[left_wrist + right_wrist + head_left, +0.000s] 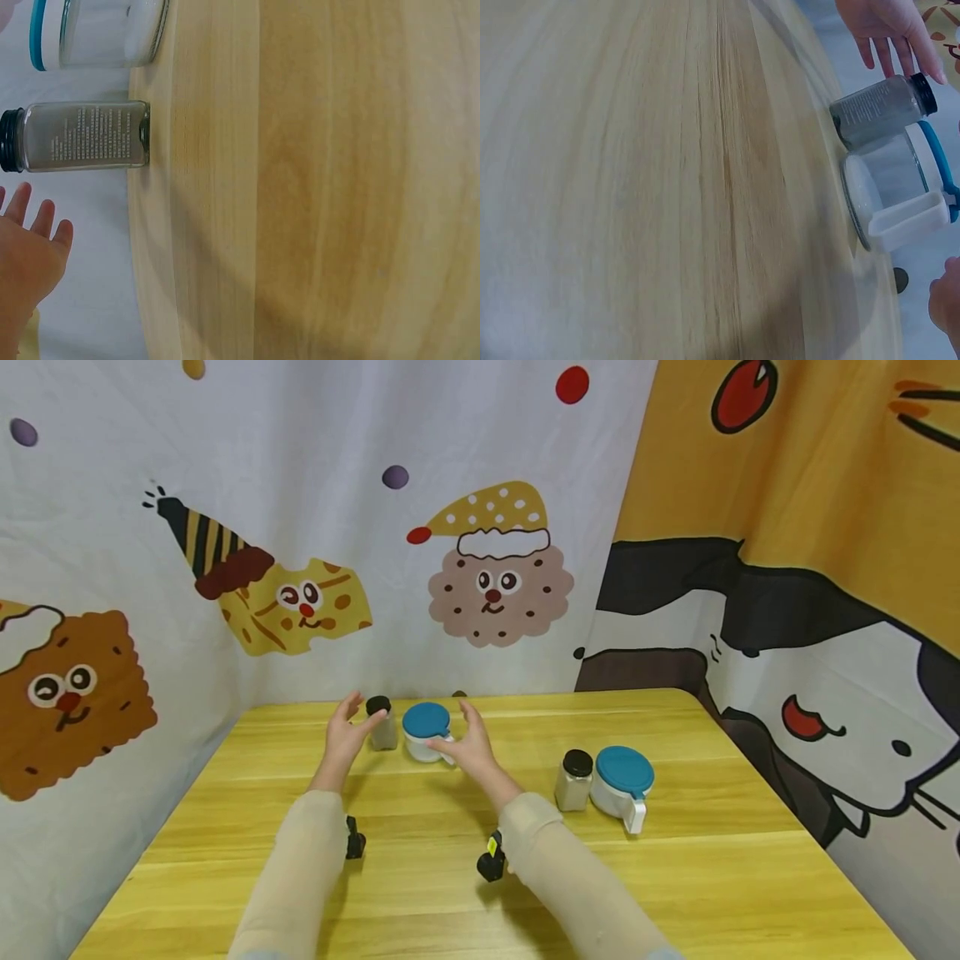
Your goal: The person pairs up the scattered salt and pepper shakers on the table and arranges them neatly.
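In the head view my left hand [347, 742] is beside a clear spice bottle with a black cap [383, 732], its thumb crossing in front of the bottle's upper part. The left wrist view has a small gap between the fingers of that hand [34, 259] and the printed spice bottle [86, 136]. A round glass seasoning jar [425, 746] with a blue lid and white handle stands just right of the bottle. At the jar's right is my right hand [474, 745], fingers spread and thumb reaching towards the handle [909, 220]; whether it touches is unclear.
A second black-capped spice bottle [573, 781] and a second blue-lidded seasoning jar [622, 781] stand close together on the right of the wooden table [420, 893]. A cartoon-printed curtain [300, 460] hangs behind the far edge.
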### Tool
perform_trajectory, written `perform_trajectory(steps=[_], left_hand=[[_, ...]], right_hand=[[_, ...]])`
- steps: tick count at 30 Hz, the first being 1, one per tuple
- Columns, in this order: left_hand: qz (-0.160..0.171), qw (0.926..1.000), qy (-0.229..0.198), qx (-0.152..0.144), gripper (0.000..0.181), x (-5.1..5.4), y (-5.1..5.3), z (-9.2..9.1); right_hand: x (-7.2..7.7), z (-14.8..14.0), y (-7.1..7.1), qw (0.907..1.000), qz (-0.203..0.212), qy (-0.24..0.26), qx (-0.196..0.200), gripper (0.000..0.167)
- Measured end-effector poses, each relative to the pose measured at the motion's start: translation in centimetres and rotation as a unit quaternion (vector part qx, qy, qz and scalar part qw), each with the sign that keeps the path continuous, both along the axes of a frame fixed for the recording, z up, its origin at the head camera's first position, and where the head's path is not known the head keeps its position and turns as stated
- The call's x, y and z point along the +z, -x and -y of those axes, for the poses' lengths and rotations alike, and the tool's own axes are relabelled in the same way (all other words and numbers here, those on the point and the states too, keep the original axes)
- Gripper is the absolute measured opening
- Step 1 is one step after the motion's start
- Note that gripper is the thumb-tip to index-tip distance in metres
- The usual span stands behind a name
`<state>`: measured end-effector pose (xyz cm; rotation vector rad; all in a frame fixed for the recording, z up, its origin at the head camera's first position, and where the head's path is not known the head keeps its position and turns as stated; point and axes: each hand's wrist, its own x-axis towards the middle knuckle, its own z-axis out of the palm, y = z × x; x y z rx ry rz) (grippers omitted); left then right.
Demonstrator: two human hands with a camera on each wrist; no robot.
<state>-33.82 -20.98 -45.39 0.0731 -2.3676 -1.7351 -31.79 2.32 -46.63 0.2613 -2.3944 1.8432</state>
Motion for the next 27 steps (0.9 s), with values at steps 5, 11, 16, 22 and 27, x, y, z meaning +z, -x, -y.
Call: perform_trajectory(steps=[5,11,16,22,27], left_hand=[[0.001,1.0,-0.008,-0.003,0.084,0.1,0.2,-0.2],[0.003,0.9999,-0.017,-0.003,0.08,-0.4,0.6,-0.3],[0.002,0.9995,-0.03,0.002,0.078,-0.6,0.8,-0.4],[0.005,0.9992,-0.04,0.0,0.077,-0.6,0.8,-0.5],[0.005,0.9992,-0.039,-0.004,0.076,-0.6,0.9,-0.6]], right_hand=[[-0.2,0.7,0.3,1.0,0.001,-0.004,-0.004,0.095],[-0.4,1.2,0.6,1.0,0.0,0.0,-0.005,0.097],[-0.6,1.4,0.9,1.0,0.002,0.006,-0.006,0.099],[-0.9,1.7,1.0,0.9995,0.03,0.009,0.003,0.102],[-0.6,2.0,1.0,0.9989,0.045,-0.007,0.01,0.104]])
